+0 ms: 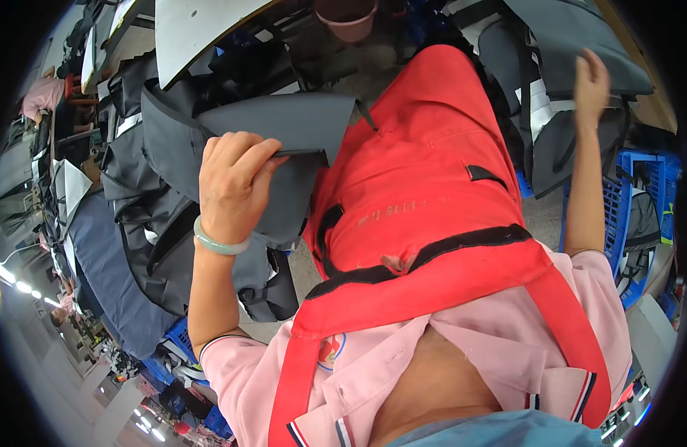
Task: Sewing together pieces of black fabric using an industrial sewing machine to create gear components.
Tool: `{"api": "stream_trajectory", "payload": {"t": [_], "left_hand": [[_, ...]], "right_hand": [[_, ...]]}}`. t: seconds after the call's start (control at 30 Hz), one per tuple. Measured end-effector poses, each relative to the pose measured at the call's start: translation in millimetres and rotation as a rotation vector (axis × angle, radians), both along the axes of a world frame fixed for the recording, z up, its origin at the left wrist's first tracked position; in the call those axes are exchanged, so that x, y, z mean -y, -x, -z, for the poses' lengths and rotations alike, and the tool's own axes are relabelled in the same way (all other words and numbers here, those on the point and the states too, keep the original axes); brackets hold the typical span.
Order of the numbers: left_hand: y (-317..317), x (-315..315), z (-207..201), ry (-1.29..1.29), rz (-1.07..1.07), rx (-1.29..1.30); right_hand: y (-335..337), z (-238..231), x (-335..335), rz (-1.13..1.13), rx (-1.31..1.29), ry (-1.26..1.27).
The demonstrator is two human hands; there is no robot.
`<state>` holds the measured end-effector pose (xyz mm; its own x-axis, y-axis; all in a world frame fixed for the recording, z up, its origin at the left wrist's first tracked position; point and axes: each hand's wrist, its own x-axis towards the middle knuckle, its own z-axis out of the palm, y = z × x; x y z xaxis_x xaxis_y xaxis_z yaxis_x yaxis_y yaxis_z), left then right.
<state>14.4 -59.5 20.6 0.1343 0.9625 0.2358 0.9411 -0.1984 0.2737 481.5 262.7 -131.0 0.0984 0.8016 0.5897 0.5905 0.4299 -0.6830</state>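
Observation:
My left hand (235, 182), with a pale green bangle on its wrist, is closed on the edge of a dark grey fabric panel (295, 121). The panel stretches from the pile at the left toward my red apron (433, 179). At the upper right, my right hand (592, 91) is slightly blurred, its fingers stretched out over dark grey fabric pieces (570, 41). Nothing shows in that hand. Whether it touches the fabric, I cannot tell.
More dark fabric pieces (153, 223) hang in a heap at the left. A white tabletop (198, 26) juts in at the top, near a pinkish bucket (347, 22). Blue plastic crates (619, 205) stand at the right. Another person in pink (44, 97) is far left.

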Motion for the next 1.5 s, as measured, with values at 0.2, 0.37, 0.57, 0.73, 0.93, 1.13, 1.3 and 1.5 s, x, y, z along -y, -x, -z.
{"api": "stream_trajectory", "payload": {"t": [0.2,0.37,0.57,0.73,0.93,1.13,1.3,1.5], "left_hand": [[1.1,4.2,-3.9,-0.065,0.012,0.004],[1.8,33.0,-31.4,-0.125,-0.044,-0.066],[-47.5,74.1,-48.4,-0.324,0.081,-0.047],[-87.6,26.8,-19.5,-0.441,0.087,0.019],[-70.9,-18.5,-39.5,-0.157,0.105,0.342],[6.9,-109.1,-80.3,-0.518,0.044,0.170],[33.1,-156.9,-68.1,0.433,0.007,0.737],[54.1,-173.3,-45.4,0.377,-0.198,0.958]], "right_hand": [[227.1,52.9,130.3,-0.946,-0.322,1.514],[329.9,31.8,160.5,-1.076,-0.638,1.868],[373.7,-126.9,95.1,-1.419,-0.514,0.989],[382.6,-252.6,70.9,-1.658,-0.190,0.441],[379.2,-268.4,76.6,-1.492,0.297,0.254],[349.3,-206.0,69.1,-1.493,0.208,0.563],[325.2,-200.0,44.5,-1.278,0.167,0.579],[320.3,-171.3,12.9,-1.345,0.065,0.560]]}}
